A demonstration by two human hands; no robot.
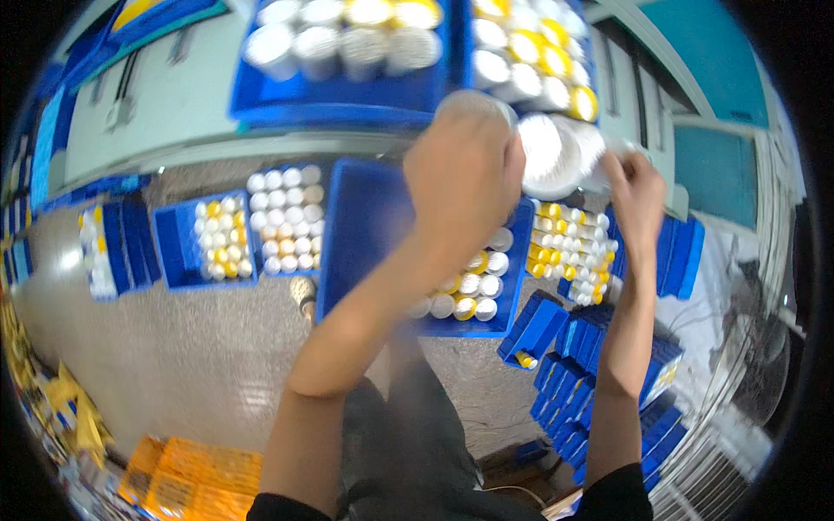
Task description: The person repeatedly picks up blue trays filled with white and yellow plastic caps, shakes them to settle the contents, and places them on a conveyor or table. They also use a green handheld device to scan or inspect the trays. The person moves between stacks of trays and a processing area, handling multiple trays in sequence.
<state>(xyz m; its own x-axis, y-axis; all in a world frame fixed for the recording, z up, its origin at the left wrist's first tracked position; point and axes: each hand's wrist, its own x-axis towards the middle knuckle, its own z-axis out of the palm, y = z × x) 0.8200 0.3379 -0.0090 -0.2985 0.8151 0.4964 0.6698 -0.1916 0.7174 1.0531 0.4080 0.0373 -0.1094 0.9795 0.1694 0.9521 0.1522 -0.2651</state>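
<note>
My left hand [465, 178] is raised, its fingers closed around a white-lidded round container [473, 102] seen just above the knuckles. My right hand [634, 195] is up at the right, its fingers touching a white ribbed round lid or jar [556, 152] that lies between the two hands. Below my hands a large blue bin [365, 234] stands on the floor, holding several white and yellow capped jars [473, 295] along its right side. My forearms come up from the lower edge over my dark trousers.
Two blue bins of silver and yellow capped jars [347, 43] sit on a pale shelf at the top. More blue bins of small jars [217, 239] stand on the grey floor at left and right. Stacked empty blue bins [599, 382] are at lower right, orange packets [191, 478] at lower left.
</note>
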